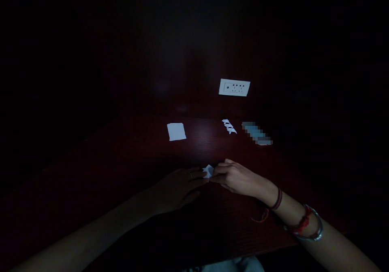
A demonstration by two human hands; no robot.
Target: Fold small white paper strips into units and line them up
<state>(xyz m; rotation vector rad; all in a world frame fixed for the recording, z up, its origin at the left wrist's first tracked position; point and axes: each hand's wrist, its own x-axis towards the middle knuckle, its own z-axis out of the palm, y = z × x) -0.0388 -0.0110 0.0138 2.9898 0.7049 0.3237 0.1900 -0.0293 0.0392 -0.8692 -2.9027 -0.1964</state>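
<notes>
A small folded piece of white paper (208, 170) lies on the dark reddish table (194, 154) between my two hands. My left hand (185, 185) is stretched out flat, its fingertips resting on the paper's left and lower edges; a ring shows on one finger. My right hand (233, 177) has its fingers curled together at the paper's right side, covering that part. Farther back lies a stack of white paper squares (176, 131). Right of it sit several small folded paper pieces (229, 126) in a slanting row.
A pixelated, phone-like flat object (257, 133) lies at the table's right. Behind the table, a white power socket (234, 87) is set in the dark wall. Bracelets (313, 227) hang on my right forearm. Light-coloured cloth (231, 265) shows below the near table edge. The surroundings are very dark.
</notes>
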